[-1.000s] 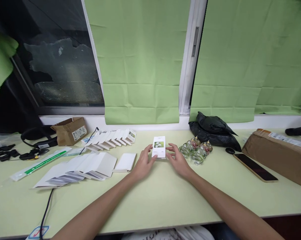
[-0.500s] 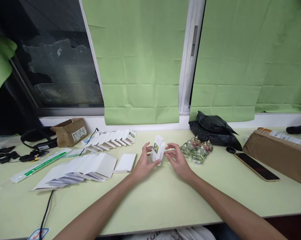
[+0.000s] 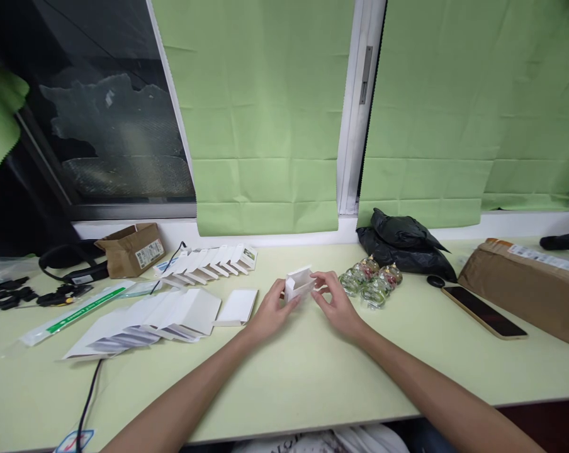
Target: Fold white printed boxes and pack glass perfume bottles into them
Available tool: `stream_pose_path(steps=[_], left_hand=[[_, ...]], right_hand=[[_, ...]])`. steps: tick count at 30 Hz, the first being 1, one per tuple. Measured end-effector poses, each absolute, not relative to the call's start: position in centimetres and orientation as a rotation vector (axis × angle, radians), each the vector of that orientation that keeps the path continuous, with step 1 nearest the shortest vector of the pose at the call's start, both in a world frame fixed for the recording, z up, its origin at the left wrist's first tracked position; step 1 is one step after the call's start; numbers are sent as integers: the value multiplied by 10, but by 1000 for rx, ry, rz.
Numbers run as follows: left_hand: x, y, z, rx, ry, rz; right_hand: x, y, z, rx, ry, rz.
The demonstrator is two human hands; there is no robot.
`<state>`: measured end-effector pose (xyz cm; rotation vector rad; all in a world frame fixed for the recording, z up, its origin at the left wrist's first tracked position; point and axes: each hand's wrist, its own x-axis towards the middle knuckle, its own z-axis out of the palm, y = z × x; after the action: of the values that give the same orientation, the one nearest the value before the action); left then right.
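A small white cardboard box (image 3: 298, 284) is held above the table in front of me, its open end tilted toward me so that the inside shows. My left hand (image 3: 274, 308) grips its left side between thumb and fingers. On the right, my right hand (image 3: 332, 299) has its fingertips at the box's upper right edge, thumb and fingers curled around that side. Left of my left hand lies a white folded carton (image 3: 236, 307). Several flat white cartons (image 3: 171, 314) overlap in a row beyond it, and behind them several formed white boxes (image 3: 209, 261) lean together.
Clear and green baubles (image 3: 372, 282) sit right of my right hand, before a black plastic bag (image 3: 402, 242). A phone (image 3: 483, 311) and a long brown carton (image 3: 525, 289) lie farther right. An open brown box (image 3: 132, 251) and a black cable (image 3: 90, 396) are on the left.
The white box has been turned: its printed face showed before, and now its open end faces me. My right fingers have come to its edge.
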<state>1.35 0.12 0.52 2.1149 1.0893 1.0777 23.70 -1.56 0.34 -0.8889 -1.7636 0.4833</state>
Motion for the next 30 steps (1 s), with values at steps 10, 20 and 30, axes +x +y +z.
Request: stream_pose_path(steps=[10, 20, 30], left_hand=[[7, 2, 6, 2305, 1003, 1196], [11, 6, 0, 1896, 1044, 1229], [16, 3, 1, 1911, 937, 1258]], right_hand=[[241, -10, 5, -844, -1703, 520], [245, -2, -3, -908, -1619, 500], [241, -3, -6, -912, -1590, 598]])
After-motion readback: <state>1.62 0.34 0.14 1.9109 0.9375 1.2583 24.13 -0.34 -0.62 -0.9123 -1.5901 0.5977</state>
